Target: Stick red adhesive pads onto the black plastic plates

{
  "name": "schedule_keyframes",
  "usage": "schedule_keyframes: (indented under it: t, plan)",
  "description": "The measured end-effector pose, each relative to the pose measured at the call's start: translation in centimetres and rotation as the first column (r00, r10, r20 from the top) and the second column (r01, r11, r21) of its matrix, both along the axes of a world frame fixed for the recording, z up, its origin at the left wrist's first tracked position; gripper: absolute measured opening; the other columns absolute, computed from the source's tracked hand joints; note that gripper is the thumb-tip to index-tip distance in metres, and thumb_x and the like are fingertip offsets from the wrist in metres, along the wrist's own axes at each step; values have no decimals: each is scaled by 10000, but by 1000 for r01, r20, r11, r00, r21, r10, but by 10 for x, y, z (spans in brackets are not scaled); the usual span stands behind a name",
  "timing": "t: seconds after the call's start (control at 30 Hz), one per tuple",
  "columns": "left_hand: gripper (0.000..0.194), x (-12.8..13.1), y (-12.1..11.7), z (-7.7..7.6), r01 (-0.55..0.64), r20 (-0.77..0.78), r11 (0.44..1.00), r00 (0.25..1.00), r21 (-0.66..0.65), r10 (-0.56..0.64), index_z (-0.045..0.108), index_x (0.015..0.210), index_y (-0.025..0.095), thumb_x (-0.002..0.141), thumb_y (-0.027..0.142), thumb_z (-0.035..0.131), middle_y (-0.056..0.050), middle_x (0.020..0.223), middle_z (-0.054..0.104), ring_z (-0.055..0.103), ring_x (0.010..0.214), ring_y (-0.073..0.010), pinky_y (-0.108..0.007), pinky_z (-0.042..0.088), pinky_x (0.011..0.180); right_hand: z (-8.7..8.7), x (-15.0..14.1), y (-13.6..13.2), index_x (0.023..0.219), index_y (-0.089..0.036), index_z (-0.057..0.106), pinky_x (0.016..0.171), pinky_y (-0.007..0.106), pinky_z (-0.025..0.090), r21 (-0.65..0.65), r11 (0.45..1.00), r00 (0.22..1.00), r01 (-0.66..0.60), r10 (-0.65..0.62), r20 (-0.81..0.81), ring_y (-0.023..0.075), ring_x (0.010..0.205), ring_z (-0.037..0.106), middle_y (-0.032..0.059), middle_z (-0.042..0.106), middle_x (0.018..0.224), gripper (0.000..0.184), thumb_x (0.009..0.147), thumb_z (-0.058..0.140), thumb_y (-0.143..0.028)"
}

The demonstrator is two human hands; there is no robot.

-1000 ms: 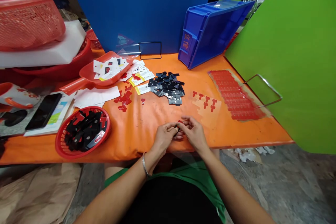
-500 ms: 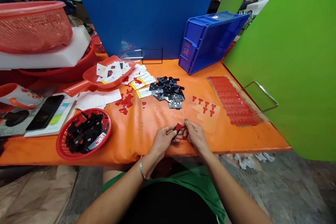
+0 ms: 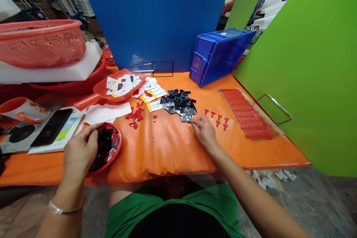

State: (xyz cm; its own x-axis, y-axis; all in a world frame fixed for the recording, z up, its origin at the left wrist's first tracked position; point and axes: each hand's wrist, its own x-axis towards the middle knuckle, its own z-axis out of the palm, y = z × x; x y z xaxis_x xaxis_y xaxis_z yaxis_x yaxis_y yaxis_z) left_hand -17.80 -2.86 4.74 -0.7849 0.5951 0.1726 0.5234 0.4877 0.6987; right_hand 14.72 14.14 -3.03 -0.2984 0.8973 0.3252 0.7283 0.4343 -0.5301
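My left hand (image 3: 80, 152) is over the red plastic basket (image 3: 120, 145), which holds a heap of black pieces (image 3: 103, 145), some with red T-shaped parts on them. Its index finger stretches across the rim with the thumb apart from it, and I see nothing held; the other fingers are partly hidden. My right hand (image 3: 205, 132) reaches the near right edge of a pile of flat black pieces (image 3: 180, 101) with small holes. Thumb and index finger are pinched together at the edge of one grey-black piece (image 3: 186, 118) there.
Red T-shaped stickers (image 3: 219, 119) lie on a clear sheet right of the pile, beside a larger red sticker sheet (image 3: 248, 115). Loose red pieces (image 3: 135, 117) and a red scoop (image 3: 97, 89) of white cards lie left. A blue bin (image 3: 206, 59) and a blue panel (image 3: 156, 18) stand behind.
My hands have parted. The left has moved left to the basket, and the red-and-black piece it held is out of sight. My right hand has moved up to the black pile.
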Motion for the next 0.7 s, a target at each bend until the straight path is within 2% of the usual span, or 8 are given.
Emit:
schedule_keyframes:
  t: [0.07, 0.2, 0.27, 0.33, 0.43, 0.53, 0.63, 0.7]
  plan:
    - [241, -1, -5, 1, -22, -165, 997, 986, -72, 10, 653, 1015, 299, 800, 295, 545, 42, 988, 693, 601, 948, -236, -425, 452, 877, -3, -4, 12, 913, -253, 693, 590, 292, 421, 40, 999, 998, -2, -1, 69, 216, 840, 546, 64, 595, 907, 194, 829, 519, -240]
    - [296, 27, 0, 3, 88, -258, 984, 965, 153, -46, 648, 1074, 221, 815, 309, 534, -42, 1109, 655, 575, 1036, -228, -375, 404, 953, -5, -10, 23, 907, -254, 679, 583, 291, 419, 33, 998, 983, -45, 38, 178, 227, 857, 525, 75, 570, 945, 166, 786, 581, -197]
    - [294, 48, 8, -1, 181, -133, 959, 979, 218, -154, 663, 1044, 196, 816, 332, 535, -58, 1057, 669, 598, 984, -210, -342, 417, 932, -6, -12, 24, 842, -252, 673, 588, 285, 418, 51, 996, 976, -74, 61, 209, 225, 858, 522, 70, 577, 897, 132, 803, 560, -194]
    - [274, 71, 19, -8, 267, 107, 924, 946, 273, -306, 679, 988, 190, 803, 351, 556, -55, 1003, 685, 617, 933, -198, -322, 443, 889, -6, -12, 23, 796, -252, 660, 603, 283, 421, 78, 992, 980, -97, 82, 181, 219, 846, 525, 63, 587, 845, 159, 835, 512, -209]
    - [252, 107, 36, -26, 308, 489, 868, 729, 390, -479, 698, 893, 162, 745, 355, 634, -71, 920, 704, 632, 897, -200, -301, 467, 845, -4, -14, 16, 781, -231, 650, 656, 299, 436, 68, 993, 995, -92, 94, -24, 214, 832, 551, 63, 614, 830, 192, 851, 473, -257]
    - [272, 143, 51, -45, 255, 714, 866, 491, 430, -499, 697, 888, 140, 674, 307, 712, -88, 930, 702, 633, 894, -194, -299, 469, 848, 1, -19, -2, 781, -193, 654, 597, 290, 438, -170, 981, 937, -89, 25, -348, 190, 668, 576, 44, 628, 711, 248, 829, 493, -375]
    - [363, 169, 62, -57, 154, 819, 879, 321, 451, -476, 675, 970, 137, 643, 277, 744, -89, 986, 685, 629, 873, -164, -279, 475, 831, 7, -26, -31, 825, -173, 650, 438, 253, 379, -507, 836, 811, -212, -139, -568, 132, 428, 485, -9, 576, 553, 325, 768, 555, -478]
    - [354, 179, 66, -61, 105, 841, 870, 224, 482, -493, 670, 952, 133, 648, 301, 742, -78, 944, 683, 627, 784, -137, -259, 490, 771, 11, -28, -50, 865, -166, 643, 425, 243, 384, -588, 750, 746, -303, -196, -636, 112, 395, 477, -11, 591, 562, 335, 759, 575, -477]
